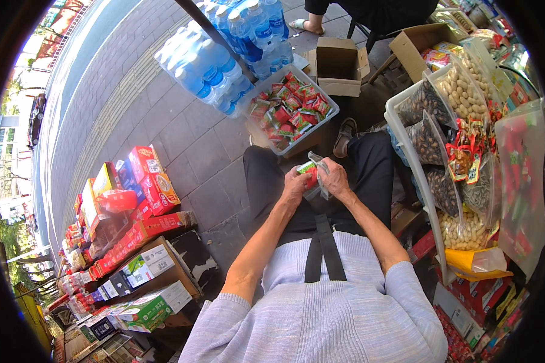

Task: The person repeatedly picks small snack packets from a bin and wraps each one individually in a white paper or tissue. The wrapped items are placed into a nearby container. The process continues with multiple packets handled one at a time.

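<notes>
My left hand (292, 186) grips a small red and green snack packet (307, 168) above my lap. Close beside it, my right hand (335, 179) pinches a thin clear plastic bag (317, 159), whose lower end hangs between my hands. Whether the packet lies partly inside the bag cannot be made out. Just beyond my knees, a translucent plastic tub (283, 152) holds many similar red and green packets (295, 104).
Shrink-wrapped water bottles (204, 68) stand behind the tub, by an open cardboard box (338, 68). On my right, a white plastic bin (418, 199) holds bagged peanuts (461, 93) and seeds. Stacked product boxes (150, 181) line the left. Another person's foot (315, 27) shows at the top.
</notes>
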A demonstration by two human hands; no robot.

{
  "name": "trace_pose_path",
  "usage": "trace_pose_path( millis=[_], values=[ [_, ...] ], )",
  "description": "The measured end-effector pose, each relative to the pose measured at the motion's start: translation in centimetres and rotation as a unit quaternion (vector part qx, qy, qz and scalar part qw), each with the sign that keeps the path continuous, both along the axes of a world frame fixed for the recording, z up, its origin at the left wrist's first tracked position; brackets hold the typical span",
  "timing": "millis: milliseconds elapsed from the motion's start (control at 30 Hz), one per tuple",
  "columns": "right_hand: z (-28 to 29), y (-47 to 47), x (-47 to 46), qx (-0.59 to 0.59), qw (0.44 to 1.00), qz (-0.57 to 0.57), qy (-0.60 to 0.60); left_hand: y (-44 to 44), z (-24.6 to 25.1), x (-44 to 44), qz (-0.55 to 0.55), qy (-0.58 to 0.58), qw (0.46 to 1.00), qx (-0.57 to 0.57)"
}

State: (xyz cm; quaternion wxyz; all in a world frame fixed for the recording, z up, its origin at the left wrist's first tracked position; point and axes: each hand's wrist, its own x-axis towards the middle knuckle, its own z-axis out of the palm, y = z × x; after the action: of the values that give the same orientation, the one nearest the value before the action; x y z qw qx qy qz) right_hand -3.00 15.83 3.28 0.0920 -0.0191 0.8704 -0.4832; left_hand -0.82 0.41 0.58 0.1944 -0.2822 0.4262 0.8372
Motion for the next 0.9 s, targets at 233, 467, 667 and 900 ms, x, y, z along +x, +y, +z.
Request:
trace_pose_path(
  millis=[233,467,667,900],
  values=[
    [-0.9,0.6,0.0,-0.011,0.999,0.002,-0.036,-0.2,0.4,-0.2,0.049,-0.011,0.998,0.023],
    [-0.9,0.6,0.1,-0.013,1.0,-0.001,-0.028,-0.4,0.6,-0.2,0.054,-0.01,0.998,0.026],
    [-1.0,0.7,0.0,-0.021,0.999,-0.005,-0.031,-0.3,0.7,-0.2,0.054,-0.004,0.998,0.017],
    [-1.4,0.9,0.0,-0.025,0.999,-0.014,-0.037,-0.3,0.9,-0.3,0.051,0.0,0.999,0.012]
  ],
)
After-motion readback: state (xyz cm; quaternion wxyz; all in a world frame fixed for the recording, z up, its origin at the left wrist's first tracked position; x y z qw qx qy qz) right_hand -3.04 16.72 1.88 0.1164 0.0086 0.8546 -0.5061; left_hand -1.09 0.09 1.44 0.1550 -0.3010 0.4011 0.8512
